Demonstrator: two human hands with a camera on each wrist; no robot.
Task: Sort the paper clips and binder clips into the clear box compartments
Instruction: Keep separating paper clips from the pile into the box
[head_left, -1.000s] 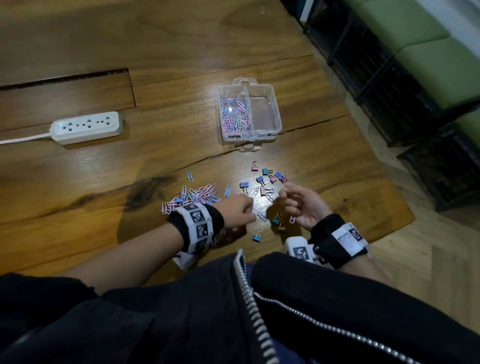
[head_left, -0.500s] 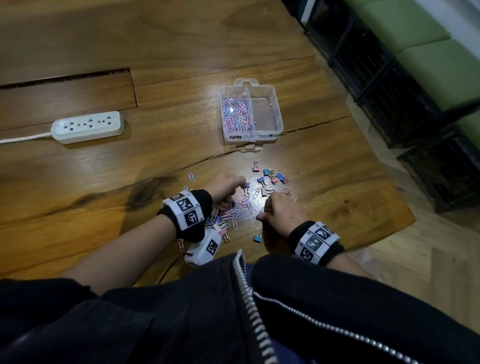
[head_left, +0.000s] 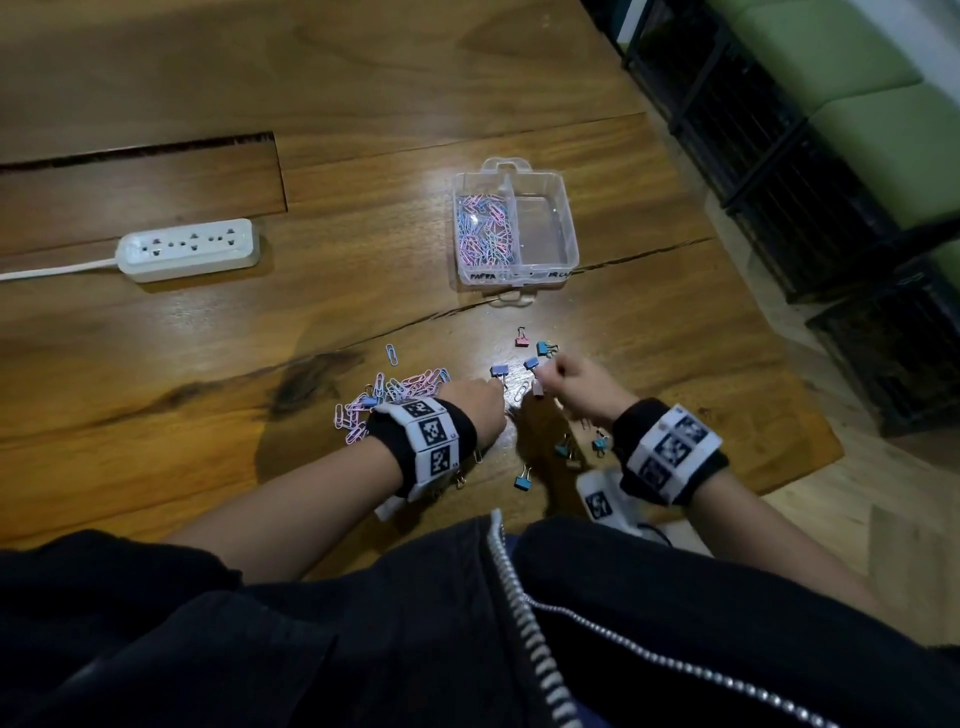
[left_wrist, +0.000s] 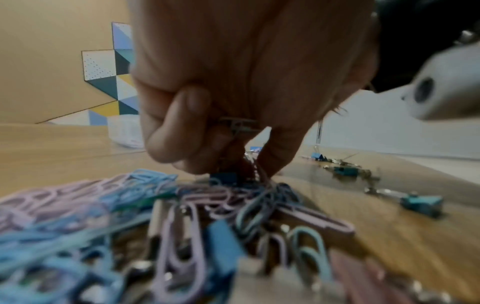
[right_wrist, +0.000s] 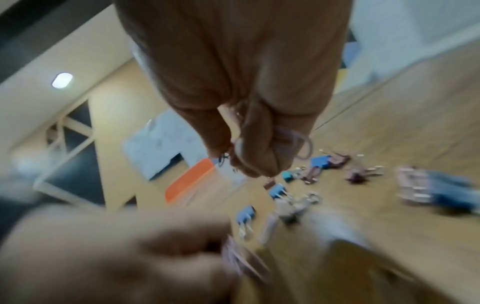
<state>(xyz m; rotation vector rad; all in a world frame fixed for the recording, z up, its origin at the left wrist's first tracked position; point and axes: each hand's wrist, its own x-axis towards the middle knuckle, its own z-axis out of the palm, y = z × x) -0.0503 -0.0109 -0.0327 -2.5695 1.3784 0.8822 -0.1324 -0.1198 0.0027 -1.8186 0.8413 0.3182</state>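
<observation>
The clear plastic two-compartment box (head_left: 515, 228) sits on the wooden surface (head_left: 208, 364), well beyond the hands. Its left compartment already holds a heap of pink and blue paper clips (head_left: 485, 228); the right one looks empty. A loose pile of paper clips (head_left: 387, 397) and scattered small binder clips (head_left: 524, 358) remain to sort. The left hand (head_left: 475, 405) is curled, pinching clips from the pile. The right hand (head_left: 582, 387) is closed on a few paper clips.
</observation>
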